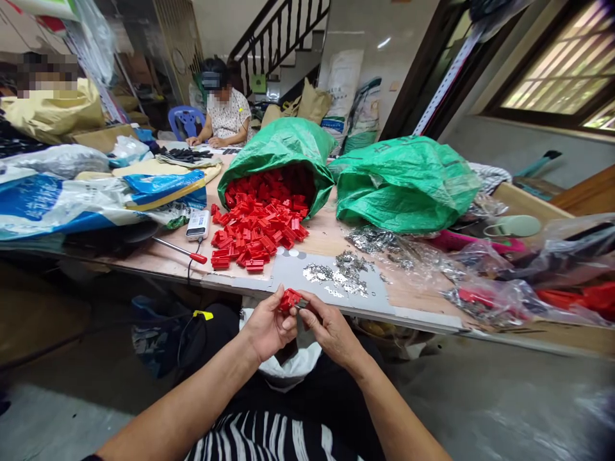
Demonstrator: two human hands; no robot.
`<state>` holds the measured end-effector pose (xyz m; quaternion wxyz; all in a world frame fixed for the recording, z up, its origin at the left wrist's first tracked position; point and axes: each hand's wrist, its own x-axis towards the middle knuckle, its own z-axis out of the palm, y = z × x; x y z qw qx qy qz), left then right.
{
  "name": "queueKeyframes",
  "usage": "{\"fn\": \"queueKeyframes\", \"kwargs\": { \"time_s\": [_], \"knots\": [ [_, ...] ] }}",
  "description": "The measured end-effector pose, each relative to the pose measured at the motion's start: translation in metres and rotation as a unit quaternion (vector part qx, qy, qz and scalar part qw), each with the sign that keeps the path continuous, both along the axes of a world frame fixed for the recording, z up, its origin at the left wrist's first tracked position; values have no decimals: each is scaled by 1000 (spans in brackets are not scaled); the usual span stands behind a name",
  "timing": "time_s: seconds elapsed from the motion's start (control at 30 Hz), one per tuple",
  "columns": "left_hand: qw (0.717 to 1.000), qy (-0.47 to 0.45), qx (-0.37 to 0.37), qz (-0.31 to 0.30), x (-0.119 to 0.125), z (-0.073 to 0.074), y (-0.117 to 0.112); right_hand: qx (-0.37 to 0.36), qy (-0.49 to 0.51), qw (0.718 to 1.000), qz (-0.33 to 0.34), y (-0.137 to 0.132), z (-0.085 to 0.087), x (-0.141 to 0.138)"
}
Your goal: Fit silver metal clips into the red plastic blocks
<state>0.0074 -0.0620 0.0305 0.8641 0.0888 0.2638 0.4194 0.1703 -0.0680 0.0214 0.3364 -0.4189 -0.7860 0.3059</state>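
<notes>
well, left hand (267,325) (bare) holds red part (289,299).

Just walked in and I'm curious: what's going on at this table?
The person's left hand holds a red piece, and the right hand pinches what looks like a small metal part against it. More red pieces spill from a green sack onto the table, beside a grey sheet scattered with flat metal parts. An open white bag is below the hands. Another person sits across the table.
</notes>
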Motion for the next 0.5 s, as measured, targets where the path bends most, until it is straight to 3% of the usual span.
{"fn": "queueKeyframes", "kwargs": {
  "time_s": [0.5],
  "knots": [
    [997,-57,-41,28,5,5,-10,37,-27,999,-24,0,1,4]
  ]
}}
